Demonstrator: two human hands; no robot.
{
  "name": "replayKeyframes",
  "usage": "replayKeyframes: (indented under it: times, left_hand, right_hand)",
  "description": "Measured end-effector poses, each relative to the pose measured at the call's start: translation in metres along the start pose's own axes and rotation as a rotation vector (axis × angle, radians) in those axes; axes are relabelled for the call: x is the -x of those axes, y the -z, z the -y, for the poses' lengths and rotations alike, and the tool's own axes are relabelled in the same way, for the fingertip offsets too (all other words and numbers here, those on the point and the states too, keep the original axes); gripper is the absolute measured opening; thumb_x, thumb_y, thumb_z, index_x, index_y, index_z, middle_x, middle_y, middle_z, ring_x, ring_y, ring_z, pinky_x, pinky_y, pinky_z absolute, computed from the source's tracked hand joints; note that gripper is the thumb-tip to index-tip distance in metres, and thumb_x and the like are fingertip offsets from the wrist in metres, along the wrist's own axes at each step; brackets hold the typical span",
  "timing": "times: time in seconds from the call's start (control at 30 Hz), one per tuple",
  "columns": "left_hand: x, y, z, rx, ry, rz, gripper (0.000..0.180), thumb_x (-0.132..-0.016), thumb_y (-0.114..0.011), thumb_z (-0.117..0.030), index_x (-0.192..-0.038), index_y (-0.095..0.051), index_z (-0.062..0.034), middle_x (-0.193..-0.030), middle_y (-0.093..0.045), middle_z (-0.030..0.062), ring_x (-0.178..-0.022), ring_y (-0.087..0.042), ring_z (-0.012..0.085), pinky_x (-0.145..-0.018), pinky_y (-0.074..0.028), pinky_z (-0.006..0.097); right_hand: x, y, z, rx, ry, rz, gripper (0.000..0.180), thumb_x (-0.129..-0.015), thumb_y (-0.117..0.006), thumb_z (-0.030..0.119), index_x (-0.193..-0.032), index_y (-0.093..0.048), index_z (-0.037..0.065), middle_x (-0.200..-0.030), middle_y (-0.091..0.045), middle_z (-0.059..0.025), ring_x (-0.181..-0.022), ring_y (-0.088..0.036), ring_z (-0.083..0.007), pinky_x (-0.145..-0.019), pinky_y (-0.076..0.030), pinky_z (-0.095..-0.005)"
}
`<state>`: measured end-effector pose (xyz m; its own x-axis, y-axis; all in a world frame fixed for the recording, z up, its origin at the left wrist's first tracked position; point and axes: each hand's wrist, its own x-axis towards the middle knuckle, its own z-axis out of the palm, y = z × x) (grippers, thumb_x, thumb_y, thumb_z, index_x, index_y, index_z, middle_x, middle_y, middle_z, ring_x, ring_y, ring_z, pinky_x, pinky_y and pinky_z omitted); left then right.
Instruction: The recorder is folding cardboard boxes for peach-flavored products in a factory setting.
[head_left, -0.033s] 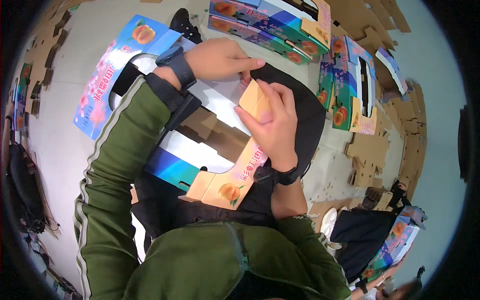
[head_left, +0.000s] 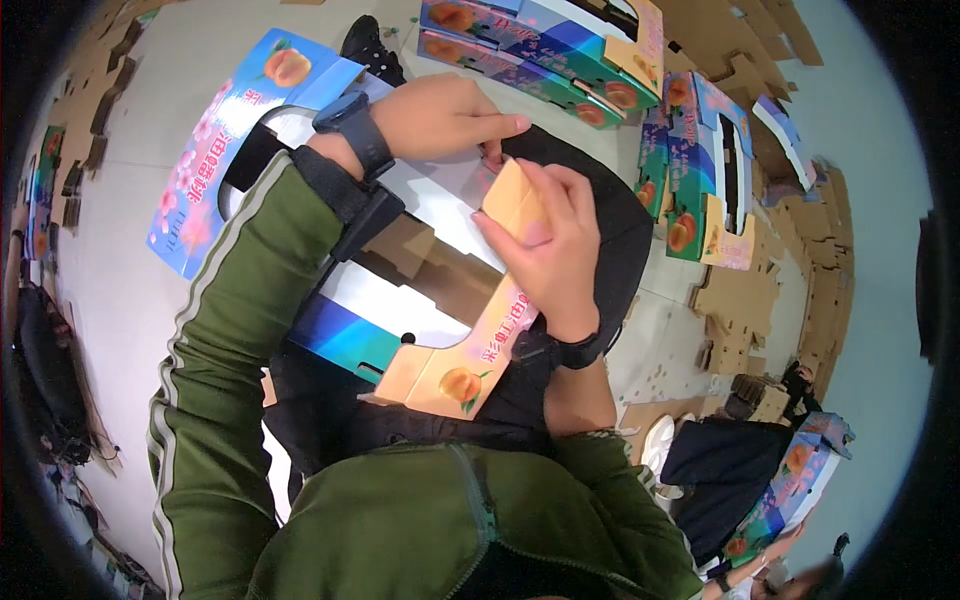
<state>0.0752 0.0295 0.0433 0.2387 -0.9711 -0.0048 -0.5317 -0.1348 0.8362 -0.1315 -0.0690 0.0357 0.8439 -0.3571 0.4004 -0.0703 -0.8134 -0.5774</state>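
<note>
A printed cardboard fruit carton [head_left: 345, 335], blue and green with an orange end, lies across my lap with its white inside and brown bottom showing. My right hand [head_left: 552, 245] is closed on the carton's orange end flap [head_left: 512, 200], thumb on the near side and fingers over the outside. At the flap's far corner, my left hand [head_left: 445, 118] is closed at the carton's edge, index finger stretched to the right and the other fingertips tucked below, partly hidden. The carton's blue end panel [head_left: 225, 140] stands out beyond my left forearm.
Folded cartons [head_left: 540, 55] of the same print are stacked at the far side, and more cartons [head_left: 700, 165] stand at the right. Flat brown cardboard [head_left: 740, 300] lies along the right wall. At the lower right a co-worker handles another carton [head_left: 790, 490].
My right hand and the orange flap have shifted very slightly to the right. My left hand stays in place.
</note>
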Motion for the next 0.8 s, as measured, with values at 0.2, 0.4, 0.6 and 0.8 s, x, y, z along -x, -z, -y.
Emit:
replayKeyframes:
  times: [0.2, 0.4, 0.6, 0.8]
  left_hand:
    - [-0.001, 0.0, 0.001, 0.018, 0.005, -0.037, 0.058, -0.099, -0.052, -0.051, -0.077, -0.077, -0.004, -0.066, -0.068, 0.0088, -0.062, -0.061, 0.0185, -0.062, -0.048, 0.032]
    - [-0.004, -0.004, 0.003, -0.055, 0.021, -0.026, 0.058, -0.099, -0.051, -0.05, -0.076, -0.076, -0.0034, -0.069, -0.07, 0.0079, -0.066, -0.065, 0.0175, -0.065, -0.05, 0.032]
    - [-0.004, -0.007, 0.004, -0.004, 0.013, -0.043, 0.058, -0.099, -0.051, -0.051, -0.075, -0.076, -0.0045, -0.067, -0.068, 0.0075, -0.063, -0.063, 0.0175, -0.063, -0.049, 0.033]
    - [-0.006, -0.007, 0.002, -0.284, 0.013, 0.021, 0.046, -0.092, -0.059, -0.049, -0.071, -0.07, -0.0096, -0.069, -0.069, 0.0055, -0.065, -0.065, 0.0246, -0.063, -0.049, 0.037]
  right_hand:
    - [-0.002, 0.004, 0.004, -0.03, 0.035, -0.046, 0.061, -0.065, -0.089, 0.022, -0.117, -0.065, 0.002, -0.11, -0.056, -0.015, -0.095, -0.06, -0.0308, -0.082, -0.051, -0.0378]
    - [-0.006, 0.008, 0.0, 0.0, 0.028, 0.038, 0.061, -0.065, -0.09, 0.024, -0.116, -0.065, 0.002, -0.107, -0.056, -0.0149, -0.093, -0.061, -0.03, -0.081, -0.052, -0.0371]
    - [-0.01, 0.01, -0.002, 0.004, 0.087, 0.069, 0.058, -0.066, -0.088, 0.026, -0.114, -0.065, 0.002, -0.105, -0.057, -0.0151, -0.092, -0.061, -0.031, -0.078, -0.052, -0.0379]
    - [-0.019, 0.013, -0.004, 0.069, 0.133, 0.2, 0.055, -0.07, -0.085, 0.029, -0.111, -0.064, -0.001, -0.102, -0.057, -0.015, -0.092, -0.06, -0.032, -0.079, -0.052, -0.0387]
